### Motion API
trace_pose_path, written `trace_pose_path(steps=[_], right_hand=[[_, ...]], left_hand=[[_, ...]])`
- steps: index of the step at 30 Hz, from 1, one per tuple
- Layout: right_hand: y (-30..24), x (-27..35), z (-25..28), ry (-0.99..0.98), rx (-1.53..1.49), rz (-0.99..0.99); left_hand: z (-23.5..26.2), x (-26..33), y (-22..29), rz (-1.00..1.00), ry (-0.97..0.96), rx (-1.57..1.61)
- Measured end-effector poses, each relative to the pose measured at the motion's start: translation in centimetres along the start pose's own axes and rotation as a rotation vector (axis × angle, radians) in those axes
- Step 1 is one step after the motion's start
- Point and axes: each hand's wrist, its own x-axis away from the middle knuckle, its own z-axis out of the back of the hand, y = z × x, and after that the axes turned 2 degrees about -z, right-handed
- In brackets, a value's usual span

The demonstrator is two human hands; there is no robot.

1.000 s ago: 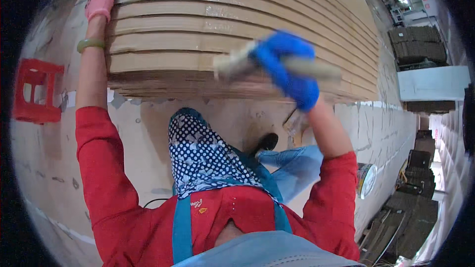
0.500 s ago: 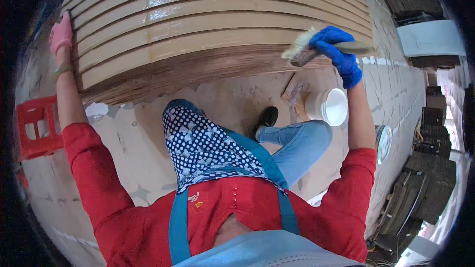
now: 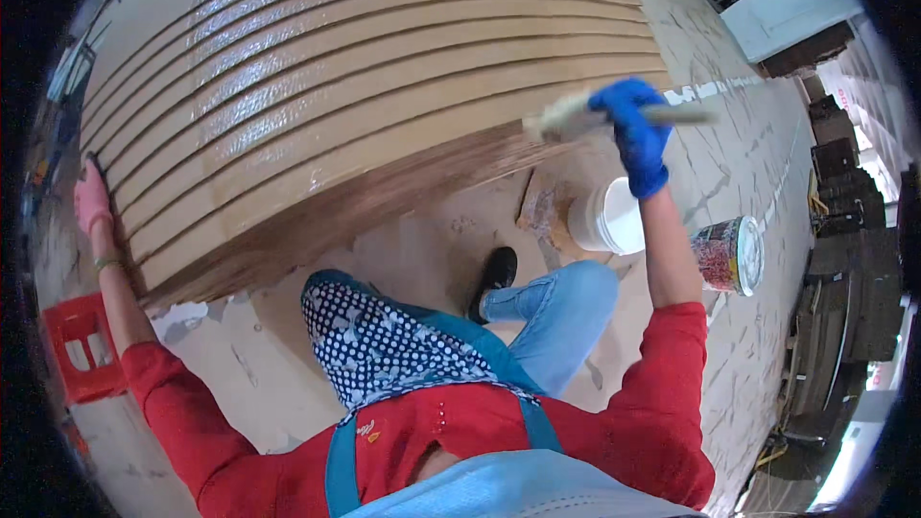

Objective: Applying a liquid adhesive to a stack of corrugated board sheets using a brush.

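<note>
My right hand (image 3: 635, 134), in a blue glove, is closed around the handle of a wide brush (image 3: 566, 119), slightly blurred. The pale bristles point left, at the near edge of a stack of tan boards (image 3: 403, 67). Those boards overlap in steps, with narrow dark lines between them and a wet shine at the upper left. On the stack's left end rests my left hand (image 3: 92, 200), in a pink glove, its fingers stretched along the edge and partly hard to see. It holds no tool.
Below the brush stands a white bucket (image 3: 606, 219). A labelled round tub (image 3: 729, 255) is right of my forearm. A red plastic crate (image 3: 84, 349) sits at the left. Dark stacked pieces (image 3: 825, 326) line the far right, with a white panel (image 3: 789, 8) above.
The view has turned, so the stack slants more and the tub shows fully. The brush in my right hand has shifted slightly left along the near edge. My left hand stays at the stack's end.
</note>
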Motion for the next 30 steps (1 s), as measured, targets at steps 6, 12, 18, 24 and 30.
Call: trace_pose_path(steps=[6, 12, 18, 24, 30], right_hand=[[1.4, -15.7, -4.1, 0.036, -0.179, -0.117], [4.1, -16.6, -5.2, 0.104, -0.138, -0.373], [2.8, -2.9, -0.3, 0.138, -0.092, -0.297], [1.5, 1.7, -0.1, 0.376, -0.336, -0.221], [1.2, -1.5, -6.7, 0.644, 0.285, 0.006]], left_hand=[[0.2, -0.5, -0.5, -0.066, 0.093, -0.076], [0.0, -1.8, -1.6, 0.047, -0.105, -0.088], [-0.5, -2.8, -2.5, 0.04, 0.0, -0.124], [-0.3, -2.5, -1.3, 0.117, -0.076, -0.157], [-0.8, -1.0, -0.1, 0.107, -0.069, -0.172]])
